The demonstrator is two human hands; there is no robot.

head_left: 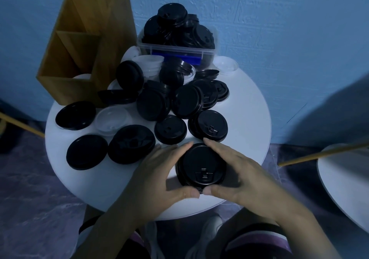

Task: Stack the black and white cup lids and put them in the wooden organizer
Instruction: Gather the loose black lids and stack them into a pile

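Both hands cup a short stack of black lids (201,165) at the near edge of the round white table (245,111). The left hand (159,171) comes in from the lower left with its forearm angled up toward the stack. Its fingers curve round the stack's left and far side, and its thumb presses the near rim. The right hand (239,173) mirrors it from the lower right: index finger stretched along the far right rim, thumb on the near rim. The two thumb tips almost meet at the near side. Both hands grip the stack, palms facing each other, half closed round it. The top lid faces up, its sip tab toward the person.

Loose black lids (153,103) lie heaped and scattered across the table beyond the hands, some flat, some tilted on edge. White lids (111,119) are mixed in, one flat at the left and more toward the back.

The wooden organizer (79,39) stands at the far left of the table, its stepped compartments open at the top. Something white shows in its lowest front compartment; what it is cannot be told.

A clear plastic bin (175,49), piled with black lids, sits at the far middle against the blue wall (279,19).
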